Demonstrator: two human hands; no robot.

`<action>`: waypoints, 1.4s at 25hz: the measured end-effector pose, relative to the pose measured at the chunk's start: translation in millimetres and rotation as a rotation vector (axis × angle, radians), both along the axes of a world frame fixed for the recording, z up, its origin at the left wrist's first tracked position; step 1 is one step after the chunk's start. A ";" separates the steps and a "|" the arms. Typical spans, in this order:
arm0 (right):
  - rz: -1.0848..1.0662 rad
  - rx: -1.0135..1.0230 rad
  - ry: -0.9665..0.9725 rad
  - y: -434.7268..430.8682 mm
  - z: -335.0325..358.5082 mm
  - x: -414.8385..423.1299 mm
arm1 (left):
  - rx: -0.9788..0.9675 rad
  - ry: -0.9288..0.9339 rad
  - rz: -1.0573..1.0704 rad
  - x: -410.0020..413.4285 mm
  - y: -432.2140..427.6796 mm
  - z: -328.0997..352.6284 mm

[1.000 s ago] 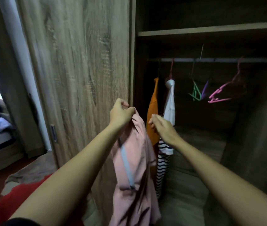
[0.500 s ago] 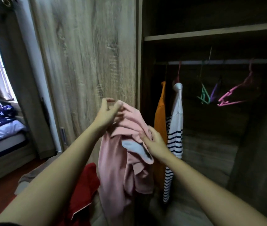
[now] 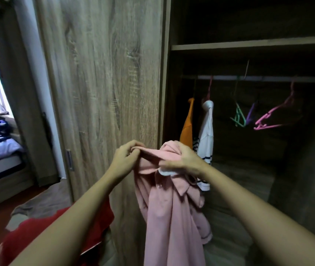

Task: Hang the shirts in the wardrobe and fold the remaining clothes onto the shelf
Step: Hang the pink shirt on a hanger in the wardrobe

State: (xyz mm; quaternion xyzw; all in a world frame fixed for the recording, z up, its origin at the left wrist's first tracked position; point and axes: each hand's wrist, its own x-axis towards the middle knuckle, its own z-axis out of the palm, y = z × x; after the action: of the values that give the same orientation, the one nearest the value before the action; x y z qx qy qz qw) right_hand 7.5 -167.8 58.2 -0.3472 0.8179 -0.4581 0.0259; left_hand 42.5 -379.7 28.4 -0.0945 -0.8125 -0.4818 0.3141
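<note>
A red cloth (image 3: 47, 233) is seen low on the left. The pink shirt (image 3: 168, 217) is held up near the wardrobe door (image 3: 104, 83): its top is pinched by the left hand (image 3: 126, 160) and gripped by the right hand (image 3: 185, 160). Farther right, an orange shirt (image 3: 187, 129) and a white shirt (image 3: 207, 135) are hung on the rail (image 3: 268, 79).

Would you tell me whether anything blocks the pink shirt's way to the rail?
Nothing visible does. The left hand and right hand hold the pink shirt before the open wardrobe; the rail is free beside the empty pink hanger.
</note>
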 end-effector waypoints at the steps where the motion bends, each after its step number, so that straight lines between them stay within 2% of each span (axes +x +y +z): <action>1: -0.040 0.201 0.107 5.2 2.0 0.0 | 0.001 0.013 0.070 -1.1 4.2 11.0; 2: -0.090 0.321 0.162 10.6 2.9 -2.7 | -0.029 0.011 0.137 -0.2 9.0 21.6; 5: -0.224 0.275 0.150 35.5 -0.4 -15.9 | -0.223 -0.033 0.257 -1.3 12.6 35.8; 7: -0.322 0.382 0.207 55.4 -9.7 -24.1 | -0.305 -0.116 0.293 -2.0 12.7 29.8; 9: -0.297 0.432 0.145 69.9 -18.6 -27.2 | -0.350 -0.218 0.300 -2.9 16.2 17.9; 12: -0.244 0.367 0.140 81.3 -15.0 -28.7 | -0.381 -0.265 0.281 -4.7 17.6 20.2; 15: -0.136 0.123 0.217 83.3 4.4 -26.7 | -0.316 -0.183 0.332 -1.7 10.5 45.9; 17: -0.107 0.091 0.331 84.6 8.1 -21.1 | -0.315 -0.127 0.403 1.4 6.3 52.7; 19: -0.117 0.313 0.520 83.6 1.3 -12.8 | -0.336 -0.115 0.442 2.3 2.8 47.2; 21: -0.232 0.663 0.695 73.9 -8.9 -6.4 | -0.390 -0.132 0.430 3.3 -1.7 36.9; 23: -0.408 0.799 0.658 57.4 -13.4 -2.3 | -0.430 -0.104 0.400 4.3 -7.8 27.6; 25: -0.469 0.766 0.562 44.5 -13.5 -0.5 | -0.426 0.002 0.344 8.8 -10.0 21.8; 29: -0.533 0.580 0.520 41.4 3.1 -3.3 | -0.419 0.156 0.319 14.3 -11.3 19.8; 31: -0.588 0.539 0.513 40.5 21.6 -0.3 | -0.548 0.094 0.473 12.9 -12.1 19.0; 33: -0.650 0.559 0.529 40.4 34.4 1.6 | -0.650 -0.088 0.645 12.0 -7.2 15.3; 35: -0.686 0.581 0.543 41.7 33.5 6.6 | -0.665 -0.179 0.666 11.8 8.1 7.2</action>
State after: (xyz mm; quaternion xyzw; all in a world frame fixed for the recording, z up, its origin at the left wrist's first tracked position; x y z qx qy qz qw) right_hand 14.1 -126.1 91.7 -0.1441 0.9552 -0.0881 -0.2432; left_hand 54.3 -371.6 35.6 0.1174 -0.9327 -0.0751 0.3327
